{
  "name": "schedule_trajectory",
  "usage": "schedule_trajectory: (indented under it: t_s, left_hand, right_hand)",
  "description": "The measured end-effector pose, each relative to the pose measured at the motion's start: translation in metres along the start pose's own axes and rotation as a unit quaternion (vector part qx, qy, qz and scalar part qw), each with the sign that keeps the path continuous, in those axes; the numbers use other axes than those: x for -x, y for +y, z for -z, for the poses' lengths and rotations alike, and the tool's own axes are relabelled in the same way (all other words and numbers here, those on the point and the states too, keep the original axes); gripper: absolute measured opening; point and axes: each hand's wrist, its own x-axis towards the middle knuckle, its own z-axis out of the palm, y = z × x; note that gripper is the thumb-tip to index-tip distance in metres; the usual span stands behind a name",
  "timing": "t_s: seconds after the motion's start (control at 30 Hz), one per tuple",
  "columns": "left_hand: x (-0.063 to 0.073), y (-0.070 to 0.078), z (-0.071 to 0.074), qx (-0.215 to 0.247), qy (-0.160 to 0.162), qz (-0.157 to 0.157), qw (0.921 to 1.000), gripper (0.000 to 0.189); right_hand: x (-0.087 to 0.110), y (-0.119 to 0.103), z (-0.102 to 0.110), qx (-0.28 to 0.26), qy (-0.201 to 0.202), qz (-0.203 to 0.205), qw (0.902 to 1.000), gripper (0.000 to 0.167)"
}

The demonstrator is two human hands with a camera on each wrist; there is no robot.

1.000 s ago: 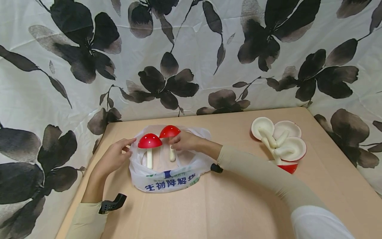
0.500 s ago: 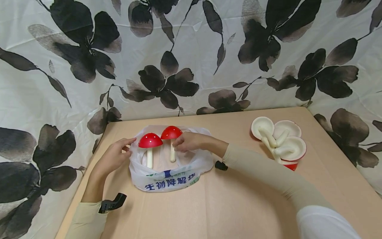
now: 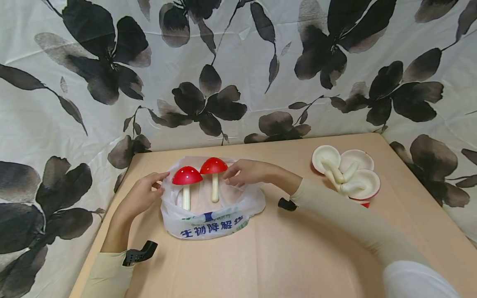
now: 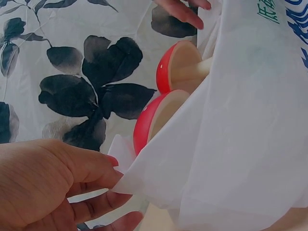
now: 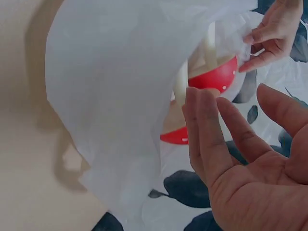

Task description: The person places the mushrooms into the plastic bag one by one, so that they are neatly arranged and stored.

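Observation:
Two toy mushrooms with red, white-dotted caps and pale stems, the left one and the right one, stand upright in an opened white plastic bag with blue lettering. My left hand pinches the bag's left edge; the left wrist view shows the thin plastic between thumb and finger. Just right of the right mushroom is my right hand, its fingers extended and holding nothing. In the right wrist view the bag hides part of both stems.
Several more toy mushrooms lie piled at the table's right side, undersides up, with a bit of red cap showing. The wooden table ends at a hanging floral cloth.
My right hand has let go of the right mushroom and drawn back to the right. That mushroom stands slightly further right than a second ago. The left hand has stayed in place.

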Motion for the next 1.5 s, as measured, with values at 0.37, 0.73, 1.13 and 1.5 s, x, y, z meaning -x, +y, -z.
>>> schedule_trajectory:
  t_s: [0.37, 0.73, 1.13, 1.5]
  left_hand:
    - [0.001, -0.002, -0.001, -0.004, 0.006, -0.006, 1.0, 0.05]
    - [0.002, -0.003, -0.001, -0.004, 0.004, 0.0, 1.0, 0.051]
    - [0.001, -0.005, -0.001, -0.001, 0.007, -0.006, 1.0, 0.051]
    - [0.0, -0.006, 0.0, 0.005, 0.014, -0.021, 0.9997, 0.049]
  right_hand:
    - [0.029, 0.009, 0.021, 0.024, 0.007, 0.007, 0.9997, 0.038]
    - [0.062, 0.023, 0.042, 0.043, 0.009, 0.026, 0.9987, 0.036]
    - [0.098, 0.033, 0.061, 0.029, 0.021, 0.028, 0.999, 0.038]
    - [0.135, 0.045, 0.076, 0.051, 0.029, 0.029, 0.9979, 0.039]
